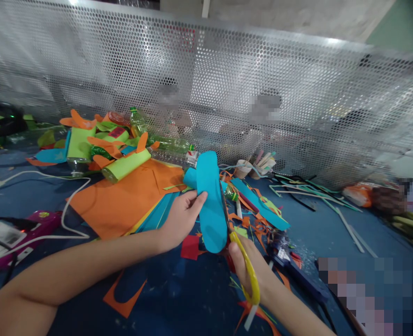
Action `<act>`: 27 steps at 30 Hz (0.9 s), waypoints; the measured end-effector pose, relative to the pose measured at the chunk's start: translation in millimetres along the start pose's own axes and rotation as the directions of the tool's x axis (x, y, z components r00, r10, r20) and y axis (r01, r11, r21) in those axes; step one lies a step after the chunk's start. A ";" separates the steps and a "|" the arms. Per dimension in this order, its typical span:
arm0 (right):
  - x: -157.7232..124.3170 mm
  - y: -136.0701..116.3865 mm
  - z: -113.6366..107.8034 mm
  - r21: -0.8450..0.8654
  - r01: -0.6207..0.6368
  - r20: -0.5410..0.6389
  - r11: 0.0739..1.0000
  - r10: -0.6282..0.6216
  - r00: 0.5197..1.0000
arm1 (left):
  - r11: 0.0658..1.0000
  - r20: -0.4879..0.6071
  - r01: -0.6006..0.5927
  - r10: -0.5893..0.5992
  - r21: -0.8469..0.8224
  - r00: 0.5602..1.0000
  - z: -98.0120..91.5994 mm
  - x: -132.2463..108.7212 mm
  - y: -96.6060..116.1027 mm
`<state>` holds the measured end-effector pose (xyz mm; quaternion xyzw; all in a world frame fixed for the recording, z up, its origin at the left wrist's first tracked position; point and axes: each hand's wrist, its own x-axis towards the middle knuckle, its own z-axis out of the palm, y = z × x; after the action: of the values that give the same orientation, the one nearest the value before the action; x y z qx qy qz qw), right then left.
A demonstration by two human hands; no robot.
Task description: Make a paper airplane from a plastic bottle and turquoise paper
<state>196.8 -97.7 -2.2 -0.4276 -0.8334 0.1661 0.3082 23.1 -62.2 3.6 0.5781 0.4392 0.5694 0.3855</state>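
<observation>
Above the cluttered blue tabletop [178, 298], my left hand [178, 218] pinches the blue paper strip [211, 205] mid-length, my right hand [243, 268] grips yellow-handled scissors [250, 269] along its edge, and a loose pinch could skew cutting.

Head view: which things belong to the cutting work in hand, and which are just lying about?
In the work:
- blue paper, held by the left hand
- scissors, held by the right hand

Apparently lying about:
- red scrap
- orange scrap
- white cable
</observation>
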 end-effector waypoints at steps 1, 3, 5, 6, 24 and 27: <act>0.2 -0.3 -0.2 0.005 -0.002 0.002 1.000 0.002 1.000 | 1.000 0.001 0.004 -0.004 -0.003 1.000 -0.1 0.1 -0.2; 0.6 -1.0 -0.5 0.005 -0.001 0.004 1.000 0.001 1.000 | 1.000 0.006 0.016 -0.016 -0.011 1.000 -0.2 0.2 -0.4; 0.8 -1.1 -0.5 -0.004 0.002 0.001 1.000 -0.002 1.000 | 1.000 0.015 0.022 -0.022 -0.012 1.000 -0.3 0.1 -0.4; 0.8 -0.9 -0.4 -0.009 0.003 0.001 1.000 -0.003 1.000 | 1.000 0.020 0.024 -0.023 -0.009 1.000 -0.3 -0.1 -0.3; -1.9 4.8 4.7 0.055 -0.095 0.055 0.994 0.092 0.994 | 1.000 0.035 0.006 -0.007 0.026 0.999 -0.5 -1.6 1.8; -2.4 4.2 5.4 0.031 -0.095 0.028 0.995 0.094 0.995 | 0.999 0.029 0.002 -0.003 0.036 1.000 -0.5 -1.6 1.2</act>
<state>196.9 -97.3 -9.5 -0.4594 -0.8134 0.1993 0.2959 22.7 -64.2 4.2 0.5927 0.4446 0.5523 0.3821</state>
